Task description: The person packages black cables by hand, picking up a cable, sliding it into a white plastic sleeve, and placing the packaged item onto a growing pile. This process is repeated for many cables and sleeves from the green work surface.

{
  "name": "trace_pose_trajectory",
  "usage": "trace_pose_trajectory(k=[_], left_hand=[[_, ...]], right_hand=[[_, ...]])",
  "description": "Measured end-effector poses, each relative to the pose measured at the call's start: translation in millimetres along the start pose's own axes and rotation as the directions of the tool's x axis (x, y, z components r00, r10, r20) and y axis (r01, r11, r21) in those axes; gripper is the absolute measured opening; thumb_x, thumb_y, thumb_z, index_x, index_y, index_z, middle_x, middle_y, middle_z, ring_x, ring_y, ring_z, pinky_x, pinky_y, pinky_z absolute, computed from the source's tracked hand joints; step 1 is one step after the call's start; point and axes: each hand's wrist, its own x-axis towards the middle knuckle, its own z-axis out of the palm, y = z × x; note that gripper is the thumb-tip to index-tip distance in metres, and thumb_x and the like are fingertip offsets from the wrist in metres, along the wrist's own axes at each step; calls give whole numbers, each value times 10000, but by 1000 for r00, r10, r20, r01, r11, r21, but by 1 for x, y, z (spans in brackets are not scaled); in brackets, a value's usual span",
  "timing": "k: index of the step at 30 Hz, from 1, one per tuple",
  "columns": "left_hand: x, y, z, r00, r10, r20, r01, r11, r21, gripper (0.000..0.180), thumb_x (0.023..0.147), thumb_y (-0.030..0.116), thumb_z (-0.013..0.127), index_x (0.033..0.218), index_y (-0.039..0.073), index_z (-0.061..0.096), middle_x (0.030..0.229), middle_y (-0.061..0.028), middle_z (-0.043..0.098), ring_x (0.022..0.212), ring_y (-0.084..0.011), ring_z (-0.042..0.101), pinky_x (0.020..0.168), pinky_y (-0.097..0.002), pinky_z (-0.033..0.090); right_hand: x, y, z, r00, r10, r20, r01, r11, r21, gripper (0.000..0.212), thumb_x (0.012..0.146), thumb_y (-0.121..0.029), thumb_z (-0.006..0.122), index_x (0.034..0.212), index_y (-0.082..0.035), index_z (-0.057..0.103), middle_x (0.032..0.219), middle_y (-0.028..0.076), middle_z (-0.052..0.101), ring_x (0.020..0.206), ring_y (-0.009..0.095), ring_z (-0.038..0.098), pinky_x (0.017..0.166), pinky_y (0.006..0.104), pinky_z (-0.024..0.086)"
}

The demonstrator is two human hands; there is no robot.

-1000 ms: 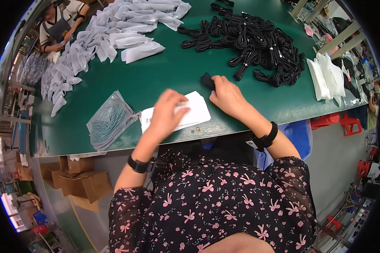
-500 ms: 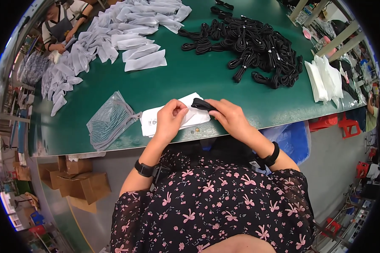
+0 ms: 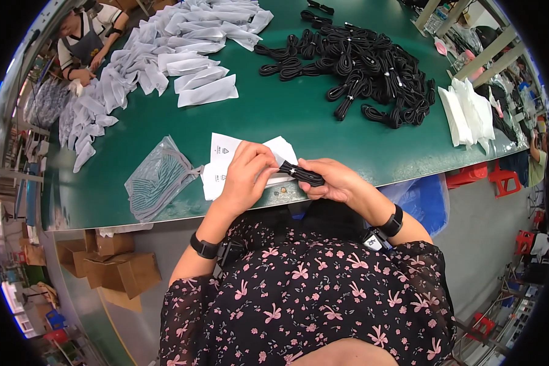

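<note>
Near the table's front edge, a coiled black cable (image 3: 304, 175) is gripped in my right hand (image 3: 337, 180), fingers wrapped round its outer end. The cable's other end points left to the fingertips of my left hand (image 3: 247, 173). That hand is closed in a pinch at the edge of a white bag (image 3: 221, 146), though the fingers hide the exact grip. Beneath lie more flat white bags (image 3: 211, 183), partly covered by my left hand. The bag's printed corner stands out beyond the stack on the far side.
A clear pouch with striped cloth (image 3: 160, 180) lies left of the stack. Filled white bags (image 3: 206, 90) spread across the back left, where a co-worker (image 3: 88, 46) works. A heap of black cables (image 3: 378, 70) is at back right. White packets (image 3: 466, 113) lie at the right edge.
My right hand has turned the cable so its bundle now slants down to the right. My left hand has shifted slightly, and a printed white bag has swung up from the stack.
</note>
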Motion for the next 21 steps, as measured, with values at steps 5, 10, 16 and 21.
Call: trace_pose_trajectory(k=[5, 10, 16, 21], left_hand=[[1, -9, -3, 953, -295, -63, 276, 938, -210, 60, 818, 2, 679, 840, -2, 623, 917, -75, 593, 815, -195, 560, 729, -297, 463], [0, -11, -1, 934, -357, 3, 345, 901, -262, 55, 853, 27, 668, 854, -8, 625, 907, -64, 593, 778, -147, 550, 709, -270, 458], [7, -6, -3, 970, -239, -49, 230, 963, -141, 51, 843, 19, 667, 855, -3, 623, 910, -73, 600, 806, -172, 561, 727, -290, 464], [15, -7, -6, 997, -54, -52, 56, 997, 52, 58, 826, 18, 669, 851, 12, 617, 935, -84, 611, 874, -230, 566, 790, -339, 464]], right_hand=[[0, 4, 8, 999, 2, -44, 12, 951, 308, 232, 1030, -218, 478, 1026, 13, 496, 763, 140, 595, 431, 97, 366, 432, 238, 303], [4, 1, 5, 999, -47, 3, 45, 966, 254, 230, 1023, -208, 498, 1053, 20, 491, 772, 131, 605, 456, 120, 449, 458, 239, 364], [8, 11, 25, 762, -646, -38, 325, 432, -841, 178, 992, -158, 538, 1050, 8, 510, 799, 128, 618, 587, 169, 591, 559, 310, 473], [12, 3, 22, 573, -796, 198, 445, 99, -890, 180, 922, -117, 644, 1048, -16, 567, 854, 124, 620, 715, 169, 630, 653, 313, 507]])
